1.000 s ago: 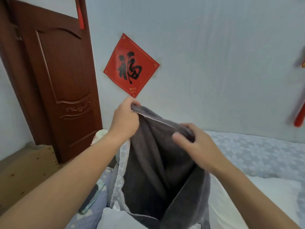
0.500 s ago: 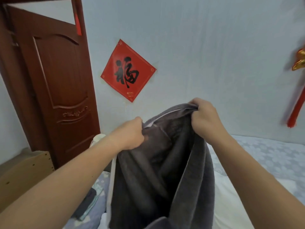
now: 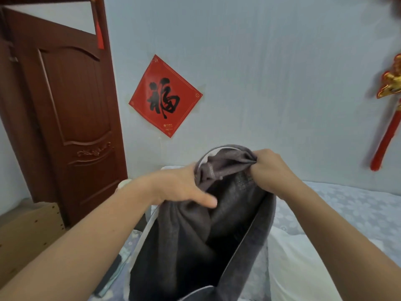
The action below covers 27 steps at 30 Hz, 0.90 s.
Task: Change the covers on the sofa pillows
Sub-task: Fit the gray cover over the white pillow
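Gripping the top edge of a dark grey pillow cover (image 3: 195, 242), the right hand (image 3: 272, 170) has its fingers curled tight round a bunched fold of the fabric at the highest point. To the left of it the left hand (image 3: 180, 187) holds the cover's near-left edge, thumb stretched flat across the cloth and fingers tucked behind it. Between the two hands the cover hangs open like a sack in the middle of the head view, a pale piped seam running along its rim, its lower part dropping out of the bottom of the picture. Just right of the cover lies a white pillow (image 3: 303, 268) on a pale floral bedspread (image 3: 347, 209). On the far wall hangs a red diamond paper (image 3: 166, 95) with a black character. A dark wooden door (image 3: 71, 118) stands at the far left, and a red and gold ornament (image 3: 388, 109) hangs at the far right.
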Tool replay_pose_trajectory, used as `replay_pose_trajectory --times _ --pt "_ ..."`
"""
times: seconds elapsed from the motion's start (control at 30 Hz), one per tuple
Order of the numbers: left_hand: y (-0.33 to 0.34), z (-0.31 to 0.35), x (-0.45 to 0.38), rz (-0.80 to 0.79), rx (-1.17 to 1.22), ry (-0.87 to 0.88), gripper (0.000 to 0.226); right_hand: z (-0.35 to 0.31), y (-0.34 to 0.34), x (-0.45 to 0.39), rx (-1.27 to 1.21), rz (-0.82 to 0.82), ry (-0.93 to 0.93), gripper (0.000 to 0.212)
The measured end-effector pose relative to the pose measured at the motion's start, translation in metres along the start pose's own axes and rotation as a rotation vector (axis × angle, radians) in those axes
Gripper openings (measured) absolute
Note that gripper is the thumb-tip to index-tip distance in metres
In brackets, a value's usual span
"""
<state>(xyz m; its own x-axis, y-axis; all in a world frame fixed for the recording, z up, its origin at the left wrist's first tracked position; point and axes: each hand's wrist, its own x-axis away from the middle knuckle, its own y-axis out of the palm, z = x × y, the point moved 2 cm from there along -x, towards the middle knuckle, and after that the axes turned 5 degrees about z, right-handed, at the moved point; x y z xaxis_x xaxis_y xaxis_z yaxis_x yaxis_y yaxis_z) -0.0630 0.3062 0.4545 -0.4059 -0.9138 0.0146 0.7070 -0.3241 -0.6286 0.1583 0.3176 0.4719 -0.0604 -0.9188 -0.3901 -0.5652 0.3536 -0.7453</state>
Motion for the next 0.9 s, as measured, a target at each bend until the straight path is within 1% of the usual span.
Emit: replay_pose_trajectory --times 0.03,0.07,0.1,0.13,0.17,0.23,0.3,0.37,0.43,0.47,0.5,0.53,0.57,0.6,0.63,0.67,0.7,0.77,0.8,0.83,0.9 --pt "0.003 -0.005 -0.002 -0.015 -0.273 -0.033 0.067 -0.003 0.002 0.0 -0.067 -0.034 0.015 0.029" --pt "0.004 -0.008 -0.003 0.022 -0.478 -0.062 0.066 -0.004 0.005 -0.001 -0.111 -0.068 0.027 0.029" --pt "0.002 -0.013 -0.007 0.105 -0.568 -0.092 0.056 -0.005 0.009 -0.001 -0.14 -0.099 0.038 0.027" --pt "-0.001 -0.017 -0.009 0.2 -0.503 -0.118 0.042 -0.004 0.011 -0.001 -0.173 -0.122 0.051 0.023" --pt "-0.006 -0.022 -0.011 0.283 -0.324 -0.146 0.03 -0.003 0.014 0.0 -0.234 -0.145 0.068 0.019" --pt "-0.013 -0.028 -0.009 0.381 0.081 -0.162 0.015 -0.004 0.02 0.003 -0.465 -0.233 0.099 0.017" --pt "-0.015 -0.025 -0.004 0.419 0.397 -0.148 0.014 -0.01 0.028 0.01 -0.658 -0.344 0.108 0.021" --pt "-0.013 -0.02 -0.002 0.429 0.665 -0.157 0.021 -0.017 0.035 0.018 -0.718 -0.446 0.084 0.015" --pt "-0.013 -0.019 -0.001 0.409 0.823 -0.203 0.023 -0.022 0.038 0.023 -0.661 -0.515 0.035 0.02" --pt "-0.013 -0.019 0.001 0.357 0.864 -0.227 0.023 -0.021 0.038 0.023 -0.567 -0.504 -0.008 0.02" --pt "-0.014 -0.02 0.004 0.287 0.856 -0.256 0.023 -0.02 0.038 0.02 -0.449 -0.454 -0.044 0.018" --pt "-0.014 -0.021 0.009 0.197 0.772 -0.291 0.023 -0.018 0.037 0.017 -0.355 -0.39 -0.057 0.014" --pt "-0.012 -0.022 0.013 0.095 0.625 -0.317 0.024 -0.015 0.038 0.014 -0.335 -0.345 -0.035 0.012" --pt "-0.009 -0.022 0.017 0.013 0.447 -0.325 0.03 -0.013 0.038 0.012 -0.39 -0.337 0.003 0.01" --pt "-0.005 -0.023 0.019 -0.003 0.298 -0.326 0.036 -0.013 0.039 0.013 -0.475 -0.351 0.048 0.01" --pt "-0.002 -0.027 0.016 0.047 0.202 -0.315 0.039 -0.013 0.041 0.013 -0.559 -0.37 0.084 0.011" --pt "0.0 -0.031 0.012 0.135 0.168 -0.298 0.041 -0.013 0.044 0.014 -0.639 -0.388 0.115 0.013" --pt "0.004 -0.037 0.007 0.283 0.173 -0.224 0.046 -0.014 0.049 0.018 -0.807 -0.441 0.18 0.017" --pt "0.005 -0.04 0.005 0.329 0.129 -0.173 0.049 -0.015 0.051 0.02 -0.884 -0.464 0.211 0.018" --pt "0.006 -0.042 0.002 0.35 0.053 -0.126 0.046 -0.016 0.053 0.021 -0.941 -0.47 0.234 0.018" --pt "0.011 -0.043 0.002 0.337 -0.145 -0.067 0.03 -0.018 0.057 0.024 -0.992 -0.444 0.26 0.02"
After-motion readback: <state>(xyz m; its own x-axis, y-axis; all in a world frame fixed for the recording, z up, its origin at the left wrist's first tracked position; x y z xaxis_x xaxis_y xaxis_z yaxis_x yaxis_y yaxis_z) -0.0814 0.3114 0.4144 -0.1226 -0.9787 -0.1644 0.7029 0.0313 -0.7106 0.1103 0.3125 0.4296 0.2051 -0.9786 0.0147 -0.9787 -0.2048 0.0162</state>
